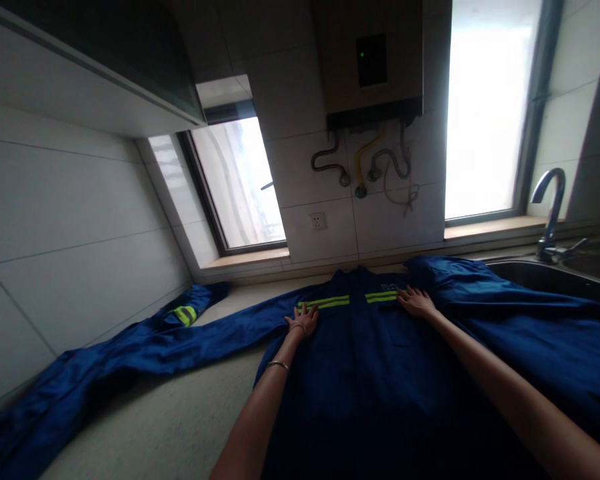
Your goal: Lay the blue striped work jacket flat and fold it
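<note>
A dark blue work jacket [353, 353] with yellow-green reflective stripes lies spread on the counter, its collar toward the wall. On the left side of its chest, just below the stripe, my left hand [304, 321] rests flat with fingers spread. My right hand [416, 302] lies on the other side of the chest, fingers stretched at the end of the stripe. One jacket sleeve [260, 320] reaches out to the left. More blue cloth [510, 313] lies bunched to the right, beside the sink. Another blue garment piece [125, 347] with a reflective band lies along the left wall.
A sink [510, 272] with a chrome faucet [553, 207] is at the right. On the back wall are a water heater [370, 53] with pipes and a socket [318, 221]. A cabinet [95, 60] overhangs the upper left. The pale countertop [195, 407] shows at the left.
</note>
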A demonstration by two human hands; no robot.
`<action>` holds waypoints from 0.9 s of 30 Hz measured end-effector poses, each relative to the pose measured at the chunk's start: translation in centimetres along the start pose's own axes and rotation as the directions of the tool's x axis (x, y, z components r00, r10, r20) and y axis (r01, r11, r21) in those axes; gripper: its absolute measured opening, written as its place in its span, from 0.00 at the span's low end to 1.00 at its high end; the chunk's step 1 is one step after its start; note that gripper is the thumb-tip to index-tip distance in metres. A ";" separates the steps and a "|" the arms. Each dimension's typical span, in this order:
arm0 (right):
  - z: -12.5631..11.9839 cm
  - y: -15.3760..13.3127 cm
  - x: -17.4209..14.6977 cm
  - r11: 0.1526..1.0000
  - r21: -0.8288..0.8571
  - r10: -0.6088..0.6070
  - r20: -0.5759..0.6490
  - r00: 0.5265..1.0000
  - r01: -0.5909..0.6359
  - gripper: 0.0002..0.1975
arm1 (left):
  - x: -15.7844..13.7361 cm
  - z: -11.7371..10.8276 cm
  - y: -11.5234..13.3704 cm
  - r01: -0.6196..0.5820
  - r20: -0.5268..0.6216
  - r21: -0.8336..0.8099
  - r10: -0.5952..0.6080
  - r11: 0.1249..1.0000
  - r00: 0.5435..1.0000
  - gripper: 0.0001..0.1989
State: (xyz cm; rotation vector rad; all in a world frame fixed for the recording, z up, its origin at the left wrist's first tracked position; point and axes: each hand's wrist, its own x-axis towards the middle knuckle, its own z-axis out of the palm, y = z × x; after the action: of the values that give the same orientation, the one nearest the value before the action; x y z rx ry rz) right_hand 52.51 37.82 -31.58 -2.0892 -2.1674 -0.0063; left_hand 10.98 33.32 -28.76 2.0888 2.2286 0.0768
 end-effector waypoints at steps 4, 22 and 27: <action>0.1 0.0 1.1 1.000 0.012 0.000 0.003 1.000 0.000 0.30 | 1.3 0.4 -0.1 0.004 -0.013 -0.023 -0.005 1.000 1.000 0.26; -4.3 -4.8 -1.0 0.994 -0.092 -0.083 -0.231 0.969 0.063 0.19 | 3.5 0.7 -0.4 0.012 -0.042 -0.065 -0.015 0.998 0.999 0.26; -6.8 -13.2 -8.1 0.933 0.065 -0.347 -0.095 0.933 0.354 0.17 | 3.1 0.4 -0.2 0.013 -0.043 -0.087 -0.017 0.996 0.999 0.26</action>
State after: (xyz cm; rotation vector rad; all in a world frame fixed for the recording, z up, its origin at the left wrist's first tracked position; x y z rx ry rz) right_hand 40.26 28.58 -24.49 -1.6040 -2.4134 -0.0383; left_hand 10.63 36.39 -29.22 2.0451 2.2220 0.2169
